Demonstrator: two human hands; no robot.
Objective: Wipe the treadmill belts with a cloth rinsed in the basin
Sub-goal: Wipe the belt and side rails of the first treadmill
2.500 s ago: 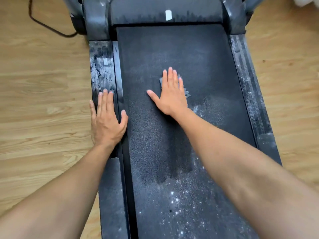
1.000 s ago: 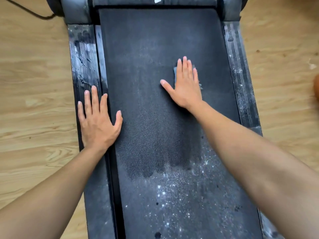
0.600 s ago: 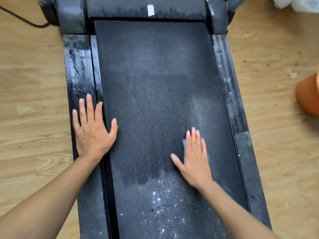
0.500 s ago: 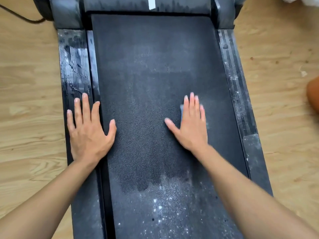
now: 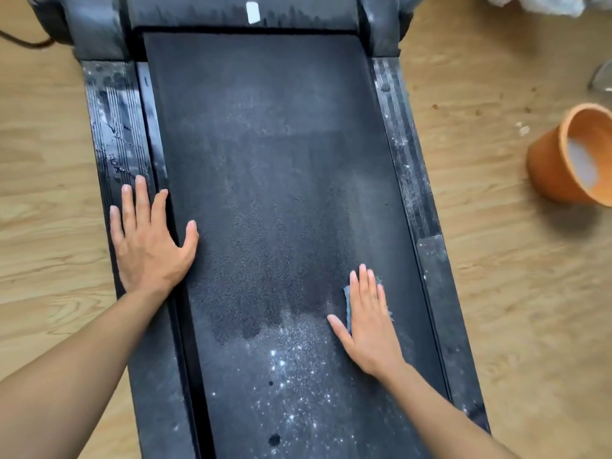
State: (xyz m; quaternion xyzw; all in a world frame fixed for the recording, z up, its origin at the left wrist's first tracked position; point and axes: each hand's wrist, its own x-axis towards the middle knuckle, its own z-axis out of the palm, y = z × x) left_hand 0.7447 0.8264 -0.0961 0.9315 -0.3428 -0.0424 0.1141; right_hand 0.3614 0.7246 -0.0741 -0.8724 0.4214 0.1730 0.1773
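The black treadmill belt (image 5: 271, 167) runs up the middle of the view; its far part looks dark and damp, its near part is speckled with white dust. My right hand (image 5: 367, 321) lies flat on the belt's right side, pressing a small blue-grey cloth (image 5: 347, 304) that shows only at the fingers' edges. My left hand (image 5: 149, 240) rests flat with fingers spread on the left side rail (image 5: 116, 127), thumb on the belt's edge. An orange basin (image 5: 563, 160) with pale water stands on the floor to the right.
The right side rail (image 5: 410, 180) is dusty and streaked. The motor cover (image 5: 245, 11) closes the belt's far end. A black cable (image 5: 20, 41) lies on the wooden floor at far left. White crumpled material (image 5: 543, 3) sits at the top right.
My right hand slid the cloth back toward me along the belt's right side, after reaching farther up. The left hand stayed on the rail. The basin has come further into view.
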